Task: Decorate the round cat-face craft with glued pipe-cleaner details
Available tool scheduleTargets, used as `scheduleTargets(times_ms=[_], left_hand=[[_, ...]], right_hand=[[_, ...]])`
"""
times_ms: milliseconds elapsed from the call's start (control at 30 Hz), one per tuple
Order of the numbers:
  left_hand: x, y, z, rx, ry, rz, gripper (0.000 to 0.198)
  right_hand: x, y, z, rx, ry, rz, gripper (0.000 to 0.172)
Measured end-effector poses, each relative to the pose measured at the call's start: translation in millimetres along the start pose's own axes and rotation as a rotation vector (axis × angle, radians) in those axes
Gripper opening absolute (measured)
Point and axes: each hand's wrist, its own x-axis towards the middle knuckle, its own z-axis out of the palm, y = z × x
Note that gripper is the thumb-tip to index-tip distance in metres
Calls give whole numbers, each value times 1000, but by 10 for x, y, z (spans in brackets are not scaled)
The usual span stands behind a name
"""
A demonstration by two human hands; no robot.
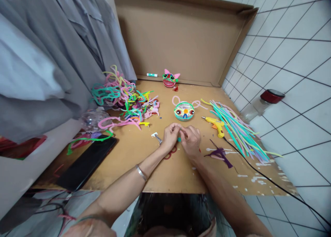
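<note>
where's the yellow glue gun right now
In the head view, the yellow plastic glue gun lies on the cardboard tabletop, beyond and right of the right hand, between the round pipe-cleaner face and the bundle of straight pastel pipe cleaners.

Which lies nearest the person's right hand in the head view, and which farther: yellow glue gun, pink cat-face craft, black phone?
1. Yellow glue gun, right of the right hand.
2. Pink cat-face craft, at the back.
3. Black phone, far left.

Cardboard sheet (pixel 144 168) bears pipe cleaners (pixel 238 128), glue gun (pixel 217 124), phone (pixel 88 161).
</note>
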Motion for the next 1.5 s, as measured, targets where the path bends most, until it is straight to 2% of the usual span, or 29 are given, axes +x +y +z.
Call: scheduleTargets(times_ms=[300, 633, 833, 1033, 1233, 1500], left_hand=[[-4, -29, 12, -47, 7, -49, 17], [-14, -30, 3, -14, -18, -25, 21], [-7, -69, 19, -95, -10, -47, 25], [-34, 11, 34, -71, -15, -19, 28], [-55, 3, 19, -45, -6, -78, 33], [-26, 16, 36, -71, -8, -33, 25]], right_hand=[[-26, 44, 36, 10, -39, 41, 21], [-6, 12, 37, 77, 13, 112, 18], [-1, 19, 37, 83, 40, 92, 18], [13, 1, 15, 44, 43, 70, 23], [21, 6, 3, 26, 54, 61, 24], [-2, 9, 20, 58, 42, 79, 20]])
